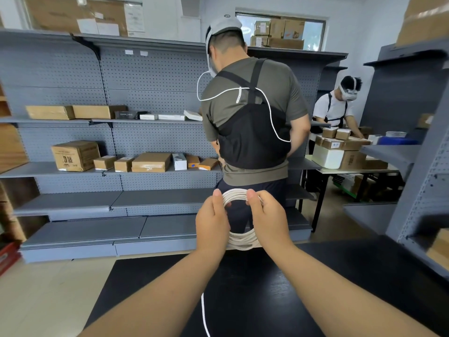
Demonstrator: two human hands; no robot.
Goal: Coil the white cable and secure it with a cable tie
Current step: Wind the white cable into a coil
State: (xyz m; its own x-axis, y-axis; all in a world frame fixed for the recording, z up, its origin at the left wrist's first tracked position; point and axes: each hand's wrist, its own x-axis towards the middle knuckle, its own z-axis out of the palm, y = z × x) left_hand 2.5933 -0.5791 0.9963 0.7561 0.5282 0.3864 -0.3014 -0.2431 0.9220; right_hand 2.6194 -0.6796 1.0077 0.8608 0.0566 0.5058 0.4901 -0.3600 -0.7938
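The left hand and the right hand each pinch one side of the white cable, rolled in a round coil and held up over the dark worktop so the loops do not spring apart, while its loose end hangs down

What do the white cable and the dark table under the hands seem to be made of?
White cable: likely plastic-sheathed, matte off-white, bending into smooth loops. Table: seems wood or laminate, black matte, with faint grain lines.
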